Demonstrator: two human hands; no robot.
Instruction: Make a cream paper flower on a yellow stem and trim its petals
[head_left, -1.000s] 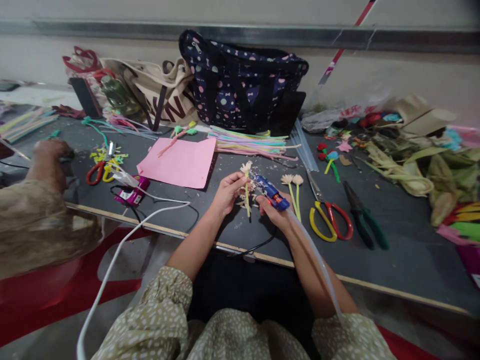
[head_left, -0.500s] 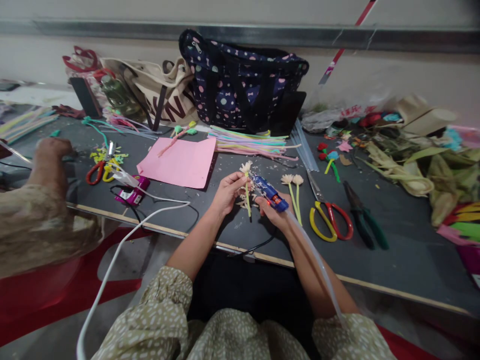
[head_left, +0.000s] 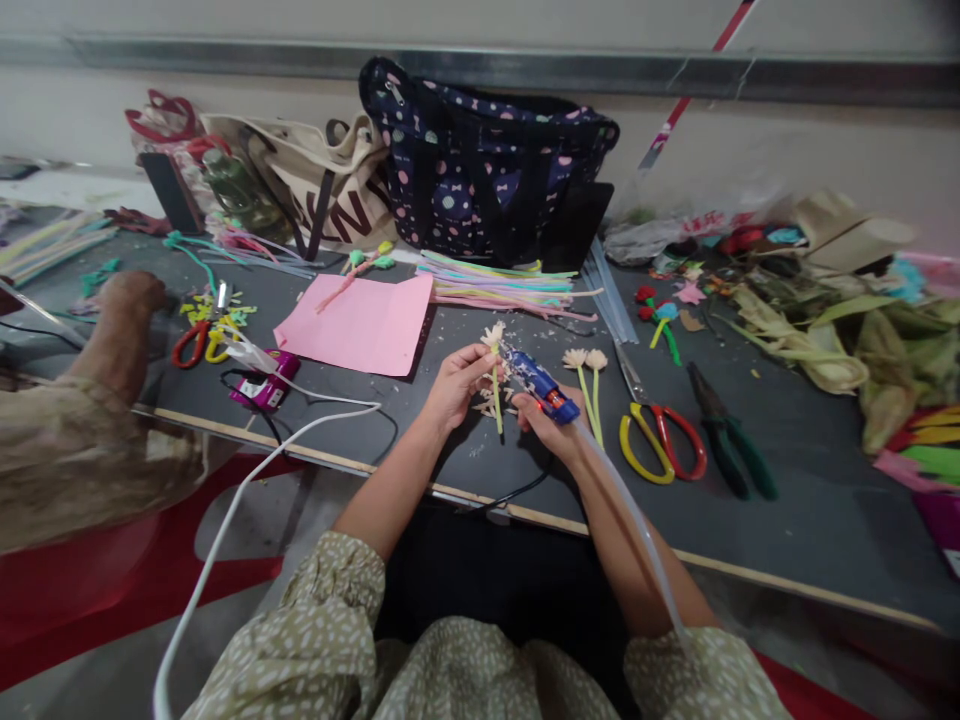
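Between the fingers of my left hand (head_left: pixel 459 385) is the stem of a craft flower (head_left: pixel 496 385), pale petals at its top and a yellow-green stem below. My right hand (head_left: pixel 551 420) is closed around a blue glue gun (head_left: pixel 544 385) with a red light on; a clear glue stick (head_left: pixel 637 520) trails from its back. The gun's nozzle end is close to the flower, but whether they touch I cannot tell. Pale petal scraps (head_left: pixel 487 408) lie on the table beneath. Two finished-looking flowers (head_left: pixel 586 375) lie just right of the gun.
Scissors (head_left: pixel 652 440) and green-handled pliers (head_left: pixel 731 440) lie to the right, near dried husks (head_left: pixel 885 350). Pink paper (head_left: pixel 360 325), pipe cleaners (head_left: pixel 510 285) and a dark patterned bag (head_left: pixel 495 160) are behind. A white cable (head_left: pixel 262 465) crosses the table edge; a co-worker's hand (head_left: pixel 131 300) is at left.
My hands, the flower and the glue gun hold nearly the same place. At left, the co-worker's hand has shifted slightly to the right.
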